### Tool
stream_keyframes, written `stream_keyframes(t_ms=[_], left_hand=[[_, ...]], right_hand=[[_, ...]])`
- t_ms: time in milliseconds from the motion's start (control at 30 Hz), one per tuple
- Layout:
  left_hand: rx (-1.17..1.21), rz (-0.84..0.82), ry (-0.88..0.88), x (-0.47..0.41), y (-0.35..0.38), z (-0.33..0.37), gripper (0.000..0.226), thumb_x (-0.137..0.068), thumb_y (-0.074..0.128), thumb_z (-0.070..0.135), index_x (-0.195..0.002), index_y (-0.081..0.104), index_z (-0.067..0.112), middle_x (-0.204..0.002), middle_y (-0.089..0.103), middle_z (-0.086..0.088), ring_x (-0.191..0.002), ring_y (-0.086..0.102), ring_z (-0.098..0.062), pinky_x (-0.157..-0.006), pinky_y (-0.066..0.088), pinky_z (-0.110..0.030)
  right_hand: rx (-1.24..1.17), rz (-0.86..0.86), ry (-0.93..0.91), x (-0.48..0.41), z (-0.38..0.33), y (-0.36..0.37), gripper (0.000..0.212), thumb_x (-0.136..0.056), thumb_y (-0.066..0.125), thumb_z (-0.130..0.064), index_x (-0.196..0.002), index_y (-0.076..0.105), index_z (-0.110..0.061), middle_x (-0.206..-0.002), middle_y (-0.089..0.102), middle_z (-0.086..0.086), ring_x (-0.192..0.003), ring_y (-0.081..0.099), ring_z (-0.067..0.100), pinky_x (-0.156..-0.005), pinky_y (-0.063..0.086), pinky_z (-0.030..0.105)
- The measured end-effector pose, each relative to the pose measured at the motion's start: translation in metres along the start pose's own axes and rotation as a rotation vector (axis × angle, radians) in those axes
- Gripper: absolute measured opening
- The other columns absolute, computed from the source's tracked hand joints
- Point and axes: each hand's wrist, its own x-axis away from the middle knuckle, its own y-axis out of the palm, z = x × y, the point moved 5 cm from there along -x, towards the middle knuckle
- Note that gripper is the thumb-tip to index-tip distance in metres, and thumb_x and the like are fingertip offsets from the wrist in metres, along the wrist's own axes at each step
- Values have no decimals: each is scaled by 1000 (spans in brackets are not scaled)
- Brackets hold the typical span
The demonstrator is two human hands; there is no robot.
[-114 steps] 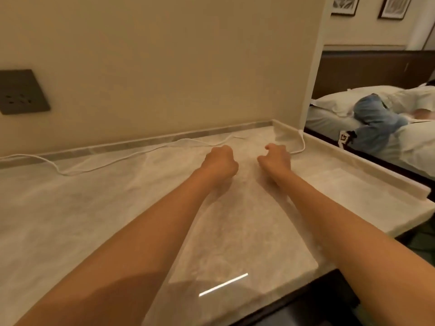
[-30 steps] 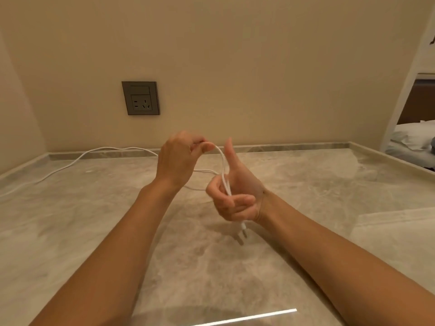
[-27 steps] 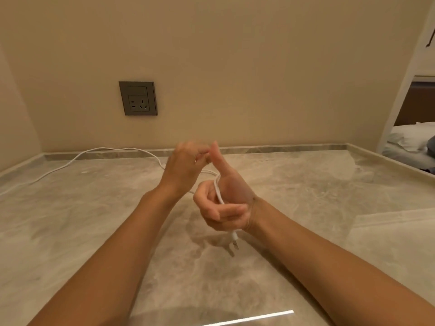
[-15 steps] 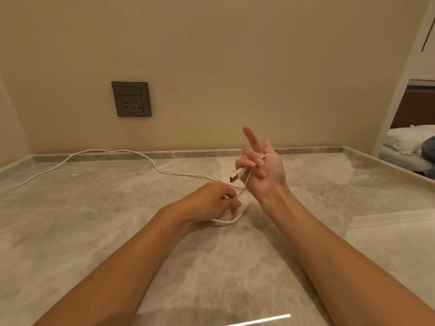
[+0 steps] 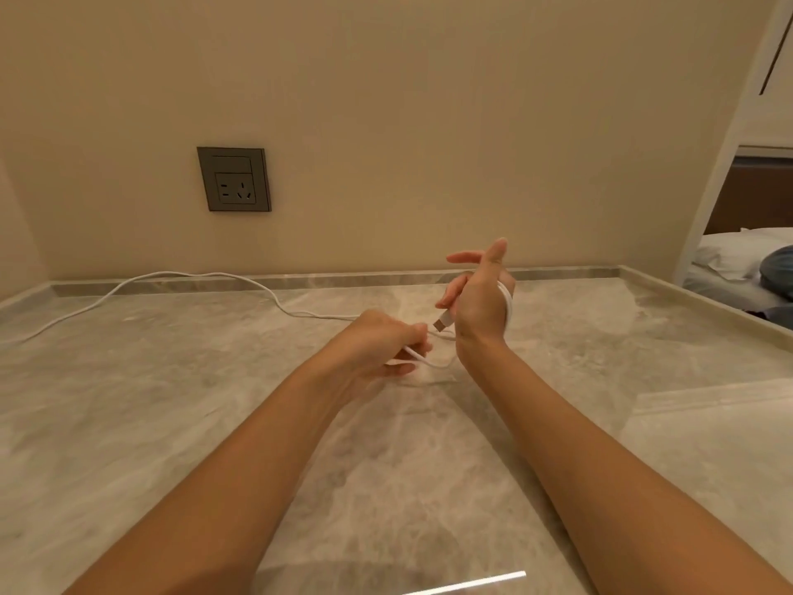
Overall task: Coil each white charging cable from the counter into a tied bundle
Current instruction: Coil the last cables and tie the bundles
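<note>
Head view: both bare forearms reach in from the near edge over the pale grey-beige marble surface. The left hand sits low over the middle of the surface. Its fingers are curled, pinching the thin white charging cable just short of the right wrist. The right hand is raised above it with its back toward the camera. Two of its digits stretch up and out while the lower fingers curl in on the cable's end. Out from under those curled fingers pokes the silver USB plug, pointing down and left toward the left hand. A turn of cable wraps round the outer edge of the right hand, and a slack loop sags between the two hands, just over the surface.

From the left hand's pinch the rest of the cable trails over the surface toward the back edge. It arcs along the raised stone lip there, then runs toward the far left corner and out of frame at the left edge.

On the cream wall above the back edge there is a dark grey wall socket. Beyond the right edge of the surface is a bed with a white pillow and something blue lying on it. A bright strip of reflected light glints at the near edge.
</note>
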Motion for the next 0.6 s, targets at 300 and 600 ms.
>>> stream_keyframes(t_ms=[300, 600], left_hand=[[30, 37, 78, 3, -8, 11, 29, -89, 58, 22, -63, 56, 9, -36, 29, 8, -33, 27, -6, -37, 28, -17], [-384, 340, 540, 13, -50, 44, 30, -81, 68, 24, -52, 61, 21, -43, 47, 9, -49, 44, -6, -61, 40, -26]], right_hand=[[2, -17, 10, -8, 2, -3, 59, -101, 19, -45, -77, 57, -6, -32, 41, -4, -30, 42, 9, -39, 40, 18], [373, -558, 268, 2, 16, 13, 71, -96, 14, -57, -59, 50, -8, -42, 48, 4, -32, 42, 12, -38, 39, 21]])
